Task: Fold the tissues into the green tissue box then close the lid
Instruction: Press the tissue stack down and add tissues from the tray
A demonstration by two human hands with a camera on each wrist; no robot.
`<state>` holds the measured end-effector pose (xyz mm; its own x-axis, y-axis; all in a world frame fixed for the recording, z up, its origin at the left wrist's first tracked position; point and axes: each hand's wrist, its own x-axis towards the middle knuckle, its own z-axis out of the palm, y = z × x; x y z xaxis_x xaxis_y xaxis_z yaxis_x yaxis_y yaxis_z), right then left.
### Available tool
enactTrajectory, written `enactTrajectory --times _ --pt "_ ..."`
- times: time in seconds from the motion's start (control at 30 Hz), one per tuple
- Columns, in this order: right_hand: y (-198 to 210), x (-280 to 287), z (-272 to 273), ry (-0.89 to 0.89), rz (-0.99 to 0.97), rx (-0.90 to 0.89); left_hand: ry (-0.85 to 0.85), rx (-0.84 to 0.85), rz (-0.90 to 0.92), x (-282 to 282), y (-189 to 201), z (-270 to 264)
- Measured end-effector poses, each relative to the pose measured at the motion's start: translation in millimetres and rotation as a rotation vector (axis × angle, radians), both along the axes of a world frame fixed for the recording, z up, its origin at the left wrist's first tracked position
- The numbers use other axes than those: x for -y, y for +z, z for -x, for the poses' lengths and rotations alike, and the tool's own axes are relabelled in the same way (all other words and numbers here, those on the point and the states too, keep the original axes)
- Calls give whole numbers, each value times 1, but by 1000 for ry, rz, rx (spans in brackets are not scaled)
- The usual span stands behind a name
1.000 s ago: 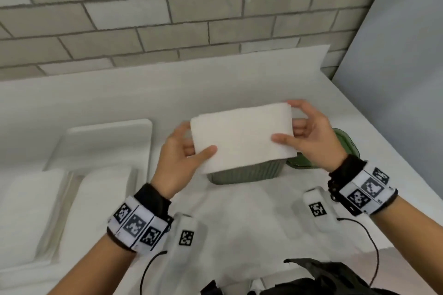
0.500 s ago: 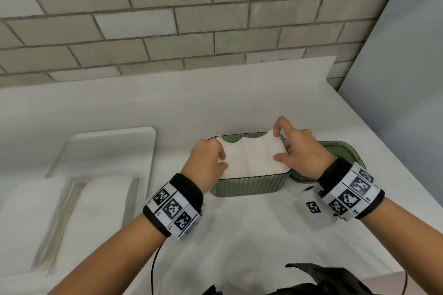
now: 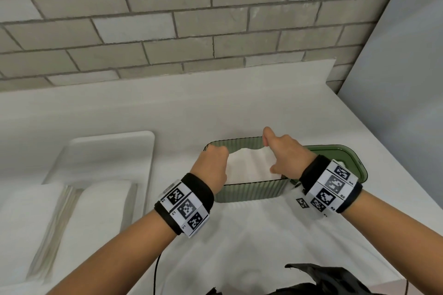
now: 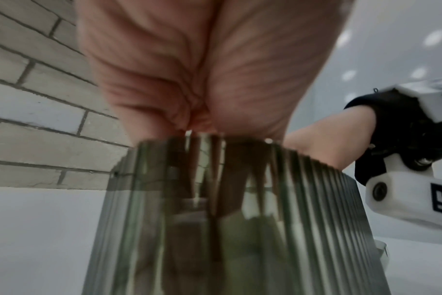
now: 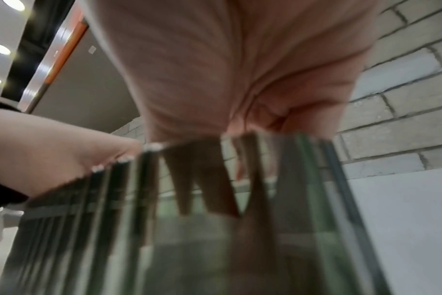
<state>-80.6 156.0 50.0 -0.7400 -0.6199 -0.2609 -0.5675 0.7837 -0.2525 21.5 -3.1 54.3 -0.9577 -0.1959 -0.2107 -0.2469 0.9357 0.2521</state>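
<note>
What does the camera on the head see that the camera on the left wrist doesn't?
Only the head view shows the white folded tissues inside the box, the green lid lying right of it, and the white tray to the left. Only the left wrist view shows the left palm up close and ceiling lights. Both show the ribbed green tissue box, the grey brick wall and the right hand.
</note>
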Motion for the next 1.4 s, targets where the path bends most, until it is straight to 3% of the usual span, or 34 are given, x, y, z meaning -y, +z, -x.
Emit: enactTrajectory --times 0.13,0.2,0.27,0.37,0.47,0.7,0.77,0.9,0.97,1.03,1.23,1.4 --pt "7 4 -5 52 -111 -109 -45 11 146 -6 -4 -1" --pt "16 4 -7 64 -106 -193 -88 -97 234 -10 -4 0" --pt "24 5 -9 109 -20 -235 -213 -222 128 -9 -5 3" --pt "21 11 -13 202 27 -79 -328 -84 -99 -9 -12 8" --pt "10 16 -13 214 -89 89 -321 115 -105 -11 -18 11" --pt "6 11 -6 238 -170 110 -291 146 -151 -3 -12 1" --pt "8 14 -10 244 -207 118 -281 65 -190 3 -2 -10" --pt "35 29 -26 300 -54 -58 -155 -307 -349 32 22 -49" --pt "51 44 -44 365 86 -145 -64 -393 -342 53 30 -75" --pt "62 63 -69 469 204 -112 33 -431 -267 77 31 -105" --pt "16 130 -119 744 213 113 346 -299 -145 120 -3 -189" --pt "-24 168 -143 859 203 203 402 -174 -204 118 -27 -228"
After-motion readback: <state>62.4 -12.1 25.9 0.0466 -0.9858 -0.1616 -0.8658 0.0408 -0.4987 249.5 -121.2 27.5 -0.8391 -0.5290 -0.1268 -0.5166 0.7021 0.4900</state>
